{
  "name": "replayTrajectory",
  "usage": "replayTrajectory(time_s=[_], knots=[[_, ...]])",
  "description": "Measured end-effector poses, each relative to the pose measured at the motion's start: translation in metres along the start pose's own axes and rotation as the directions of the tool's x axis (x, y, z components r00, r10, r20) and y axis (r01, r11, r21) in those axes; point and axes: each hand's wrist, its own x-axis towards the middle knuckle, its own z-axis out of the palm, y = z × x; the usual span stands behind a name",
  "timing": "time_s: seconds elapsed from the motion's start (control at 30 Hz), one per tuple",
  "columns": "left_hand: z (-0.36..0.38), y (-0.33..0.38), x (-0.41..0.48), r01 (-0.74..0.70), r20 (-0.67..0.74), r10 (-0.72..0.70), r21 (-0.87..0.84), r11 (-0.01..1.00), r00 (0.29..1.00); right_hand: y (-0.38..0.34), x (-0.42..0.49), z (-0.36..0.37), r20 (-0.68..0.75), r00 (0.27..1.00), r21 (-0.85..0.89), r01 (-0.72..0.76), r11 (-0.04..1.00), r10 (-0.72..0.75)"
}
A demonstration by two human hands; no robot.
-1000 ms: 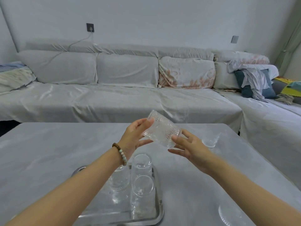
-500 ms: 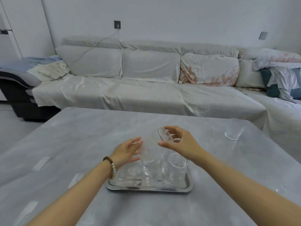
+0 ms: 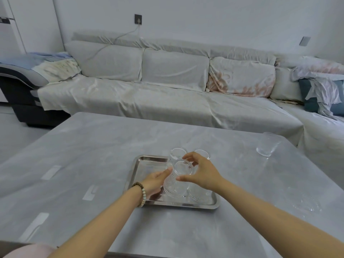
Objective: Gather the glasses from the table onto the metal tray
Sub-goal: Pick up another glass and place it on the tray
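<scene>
A metal tray [image 3: 147,165] lies on the grey table [image 3: 96,157] in front of me. A ribbed clear glass [image 3: 177,181] stands upside down on the tray, and my right hand [image 3: 201,173] grips its top while my left hand [image 3: 155,181] touches its side. Behind it on the tray stand two more clear glasses [image 3: 176,155], and another glass [image 3: 198,194] sits under my right wrist. One clear glass [image 3: 267,147] stands on the table at the far right. A faint clear glass [image 3: 305,203] lies near the right edge.
A long sofa [image 3: 167,101] under pale sheets runs behind the table and turns along the right side. Cushions and clothes [image 3: 320,90] are piled at its right end. A dark chair [image 3: 18,86] stands at the left.
The ribbed glass came down from mid-air, turned upside down, and now rests on the tray. Both hands lowered with it. The camera view tilted down and shifted.
</scene>
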Motion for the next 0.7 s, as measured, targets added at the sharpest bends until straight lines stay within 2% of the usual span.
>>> replayTrajectory(time_s=[0.27,0.47,0.7], knots=[[0.001,-0.002,0.004,0.017,-0.013,-0.018,-0.066,0.998,1.0,0.001,0.002,0.011,-0.011,1.0,-0.075,0.012,0.997,-0.012],[0.0,-0.005,0.006,0.024,0.002,-0.024,-0.116,0.993,1.0,0.001,0.006,0.016,-0.006,1.0,-0.028,0.023,0.999,-0.023],[-0.003,-0.009,0.009,0.034,-0.001,-0.034,-0.094,0.995,0.999,0.0,0.005,0.015,0.052,0.998,-0.076,0.044,0.996,-0.04]])
